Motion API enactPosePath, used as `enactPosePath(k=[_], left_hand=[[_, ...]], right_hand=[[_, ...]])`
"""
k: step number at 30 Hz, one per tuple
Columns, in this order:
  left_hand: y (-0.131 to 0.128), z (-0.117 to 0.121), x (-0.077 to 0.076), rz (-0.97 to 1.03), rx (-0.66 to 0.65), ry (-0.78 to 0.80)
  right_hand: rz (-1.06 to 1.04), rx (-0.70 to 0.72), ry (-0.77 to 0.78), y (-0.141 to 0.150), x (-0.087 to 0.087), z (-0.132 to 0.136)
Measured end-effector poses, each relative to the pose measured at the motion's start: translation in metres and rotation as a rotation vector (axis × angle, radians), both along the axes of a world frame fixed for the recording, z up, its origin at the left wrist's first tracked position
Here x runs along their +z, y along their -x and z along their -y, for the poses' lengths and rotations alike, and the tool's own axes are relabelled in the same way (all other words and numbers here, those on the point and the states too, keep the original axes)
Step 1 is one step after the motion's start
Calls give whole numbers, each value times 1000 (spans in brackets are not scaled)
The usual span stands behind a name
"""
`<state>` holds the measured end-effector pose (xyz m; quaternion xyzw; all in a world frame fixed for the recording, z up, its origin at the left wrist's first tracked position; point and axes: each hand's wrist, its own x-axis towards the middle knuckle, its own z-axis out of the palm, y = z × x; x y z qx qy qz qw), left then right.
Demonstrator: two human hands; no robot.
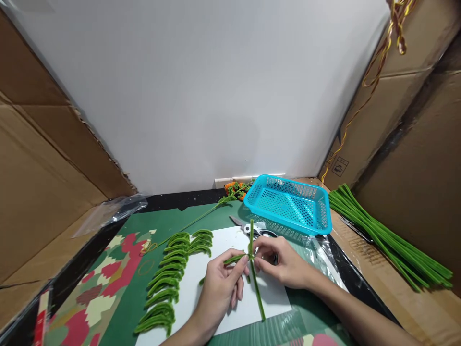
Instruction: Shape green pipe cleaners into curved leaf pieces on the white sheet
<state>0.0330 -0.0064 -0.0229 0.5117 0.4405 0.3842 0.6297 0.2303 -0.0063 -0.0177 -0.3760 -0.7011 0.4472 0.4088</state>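
Observation:
In the head view my left hand pinches a short green pipe cleaner between thumb and fingers. A longer green pipe cleaner stands crosswise at my fingertips, pointing away from me. My right hand is closed on it where the pieces meet; the exact joint is partly hidden by fingers. Under both hands lies a white sheet. To the left, bent green pipe cleaner pieces are lined up in rows. Scissors with dark handles rest just beyond my right hand.
A turquoise perforated basket stands at the back right. Long green pipe cleaners lie in a bundle on cardboard at right. An orange flower on a green stem lies behind the rows. Cardboard walls flank the green mat.

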Motion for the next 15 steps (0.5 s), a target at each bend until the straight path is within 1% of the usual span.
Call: enactPosePath(k=[3,5,6,8,11,13,15], left_hand=[[1,-1,-2,-34,22,-21],[2,0,-3,-55,32,-26],[2,1,-2,-60,35,-25],[3,2,-2,-58,26,-17],[4,3,-2,-34,-1,5],[5,3,-2,-25,-25,18],[6,3,-3,-23,-55,32]], right_hand=[[-128,47,203,1,-1,-1],[-171,57,274,3,-2,0],[-170,59,277,3,-2,1],[-115,32,204,3,-1,4],[56,-44,-68,-3,4,7],[122,-31,-228,-8,6,7],[133,28,-297,-14,7,7]])
